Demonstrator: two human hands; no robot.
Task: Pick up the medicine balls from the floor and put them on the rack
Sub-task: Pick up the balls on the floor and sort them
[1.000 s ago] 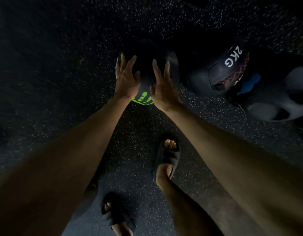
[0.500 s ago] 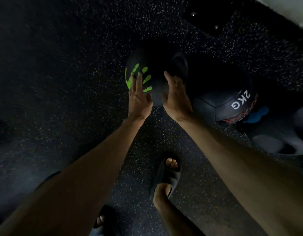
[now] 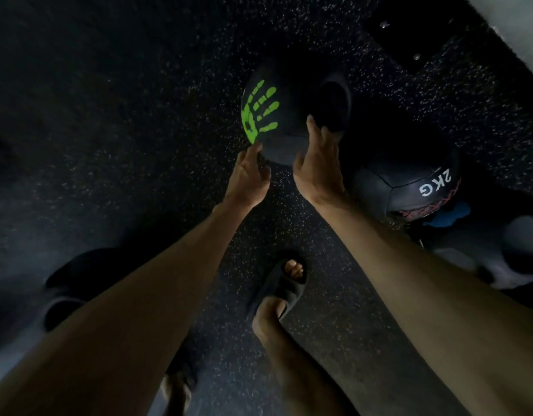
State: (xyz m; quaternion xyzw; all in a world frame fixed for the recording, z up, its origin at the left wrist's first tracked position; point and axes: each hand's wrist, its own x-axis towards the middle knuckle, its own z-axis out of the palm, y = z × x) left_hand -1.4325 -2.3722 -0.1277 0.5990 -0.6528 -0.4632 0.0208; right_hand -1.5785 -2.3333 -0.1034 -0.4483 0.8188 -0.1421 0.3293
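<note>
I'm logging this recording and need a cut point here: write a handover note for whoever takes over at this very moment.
Left hand: open, fingertips at the lower edge of the black medicine ball with the green handprint.
Right hand: open, cupping that ball's right side; no firm grip visible.
Black stitched medicine ball marked 2KG sits on the dark speckled rubber floor, to the right.
Done: nothing racked that I can see; no rack identifiable in view.
Left: lift the handprint ball, rack it, then the 2KG ball.
</note>
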